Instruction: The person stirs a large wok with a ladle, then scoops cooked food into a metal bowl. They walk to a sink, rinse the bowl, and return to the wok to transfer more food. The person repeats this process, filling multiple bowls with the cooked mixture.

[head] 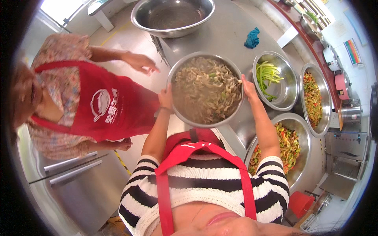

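Between my two hands is a round stainless steel bowl (169, 100) filled with cooked mushroom strips (211, 85) in brownish broth, with a few green pieces among them. My left hand (166, 97) grips its left rim, and my right hand (248, 88) grips the right rim. The bowl is over the near edge of a steel table (233, 38); whether it touches the table cannot be told. Just right of my right hand stands a steel bowl (285, 88) with pale green vegetable stalks (268, 73). Under my right forearm is a larger bowl of mixed chopped vegetables (291, 144).
A co-worker in a red apron (118, 103) stands close on the left, one hand (141, 63) extended towards my bowl. A wide steel basin (174, 17) sits at the table's far end. Also on the table are a blue cloth (252, 38) and another bowl of chopped vegetables (313, 100).
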